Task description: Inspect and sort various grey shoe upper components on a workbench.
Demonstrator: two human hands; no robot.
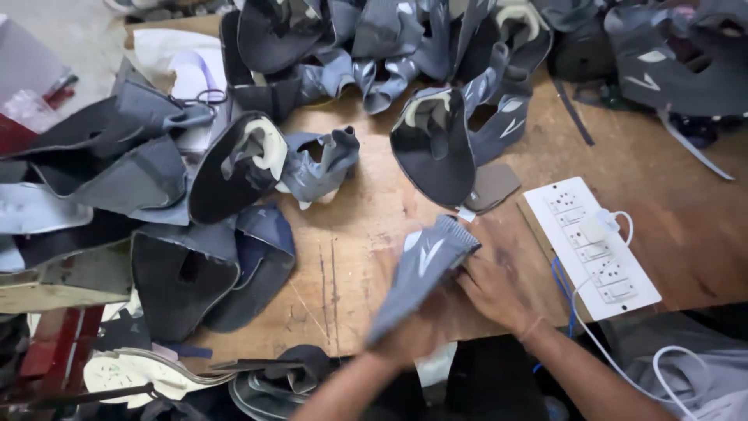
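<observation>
The grey shoe piece [421, 273], soft cloth with pale stripes and a ribbed end, lies on the near part of the wooden table [366, 226], with the left hand [409, 335] under its near end, blurry, so I cannot tell how those fingers sit. The right hand [495, 288] rests just right of it, fingers close together and touching its edge. A flat white switch board [590, 245] with a white cord lies to the right, and floppy dark shoe pieces [257, 160] are heaped far and left.
</observation>
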